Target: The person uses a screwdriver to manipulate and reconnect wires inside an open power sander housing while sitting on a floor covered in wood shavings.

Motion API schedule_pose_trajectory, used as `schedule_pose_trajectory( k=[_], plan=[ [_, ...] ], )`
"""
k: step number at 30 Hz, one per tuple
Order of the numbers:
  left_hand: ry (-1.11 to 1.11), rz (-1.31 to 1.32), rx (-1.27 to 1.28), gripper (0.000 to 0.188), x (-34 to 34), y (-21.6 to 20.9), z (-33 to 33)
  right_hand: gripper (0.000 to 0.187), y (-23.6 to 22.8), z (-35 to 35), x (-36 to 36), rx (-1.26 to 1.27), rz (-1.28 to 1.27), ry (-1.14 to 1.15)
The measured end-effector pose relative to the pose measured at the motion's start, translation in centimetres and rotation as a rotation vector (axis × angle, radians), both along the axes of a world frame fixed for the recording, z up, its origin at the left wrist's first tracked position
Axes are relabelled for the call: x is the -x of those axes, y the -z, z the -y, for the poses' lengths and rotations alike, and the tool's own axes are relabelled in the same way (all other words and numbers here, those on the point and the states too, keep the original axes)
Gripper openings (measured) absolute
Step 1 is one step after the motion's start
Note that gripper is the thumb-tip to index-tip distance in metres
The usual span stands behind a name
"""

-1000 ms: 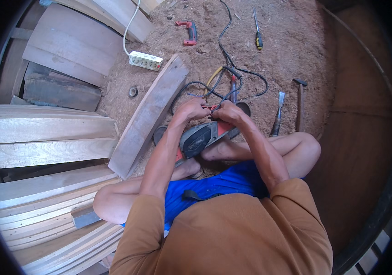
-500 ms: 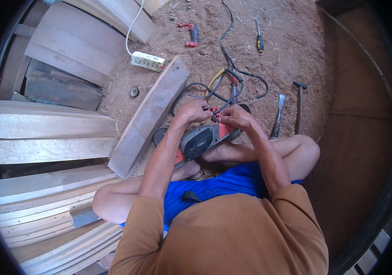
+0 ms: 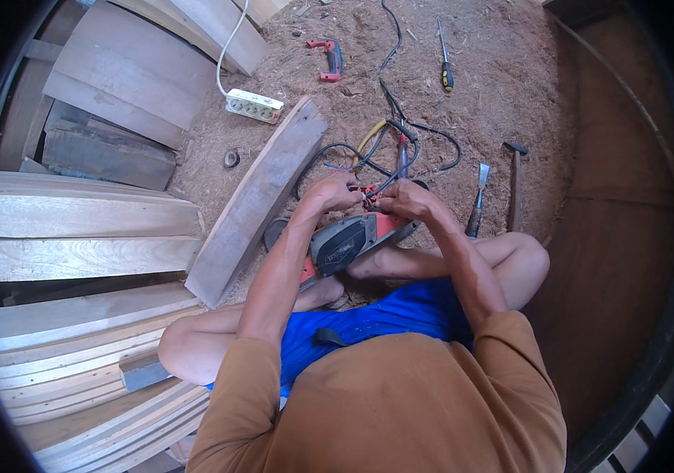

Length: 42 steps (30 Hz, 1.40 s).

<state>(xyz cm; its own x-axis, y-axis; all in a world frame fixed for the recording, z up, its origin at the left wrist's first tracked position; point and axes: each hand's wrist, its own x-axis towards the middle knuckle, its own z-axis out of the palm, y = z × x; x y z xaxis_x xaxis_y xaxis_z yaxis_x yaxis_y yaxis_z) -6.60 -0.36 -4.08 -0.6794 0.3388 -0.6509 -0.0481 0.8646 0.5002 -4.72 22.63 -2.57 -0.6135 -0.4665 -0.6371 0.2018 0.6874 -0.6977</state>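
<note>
A red and black electric planer (image 3: 341,246) lies tilted between my crossed legs, its handle end opened up so that red and dark inner parts show. My left hand (image 3: 332,192) is closed at the left of that opened end, fingertips pinched on a small part or wire too small to make out. From the other side my right hand (image 3: 405,199) pinches at the same spot, its fingertips close to the left ones. A black cable (image 3: 445,131) loops just beyond both hands. The loose red and black handle piece (image 3: 335,61) lies farther off on the ground.
A thick wooden beam (image 3: 258,201) lies left of the planer, near a tape roll (image 3: 231,158) and white power strip (image 3: 254,106). Rightward are a screwdriver (image 3: 446,67), chisel (image 3: 479,201) and hammer (image 3: 517,185). Stacked boards (image 3: 89,258) line the left; sawdust covers the ground.
My right hand has shifted very slightly left at the opened end of the planer. The left hand and the planer stay almost in place.
</note>
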Motion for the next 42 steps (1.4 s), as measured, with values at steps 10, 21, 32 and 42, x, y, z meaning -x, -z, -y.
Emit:
schedule_pose_trajectory(
  k=[10,21,32,42],
  plan=[
    [0.03,-0.019,0.035,0.051,0.2,0.0,-0.1,0.03,3.3,-0.9,-0.3,0.145,0.06,0.087],
    [0.008,-0.031,0.016,0.047,0.0,-0.9,-0.1,0.022,4.7,-1.2,-1.1,0.391,0.215,0.441],
    [-0.228,0.087,-0.446,0.039,1.5,0.0,3.1,0.019,4.2,0.9,-1.6,0.39,0.308,0.592],
    [-0.232,0.437,-0.46,0.037,1.0,-0.6,5.7,0.021,4.1,0.6,-1.6,0.419,0.31,0.552]
  ],
)
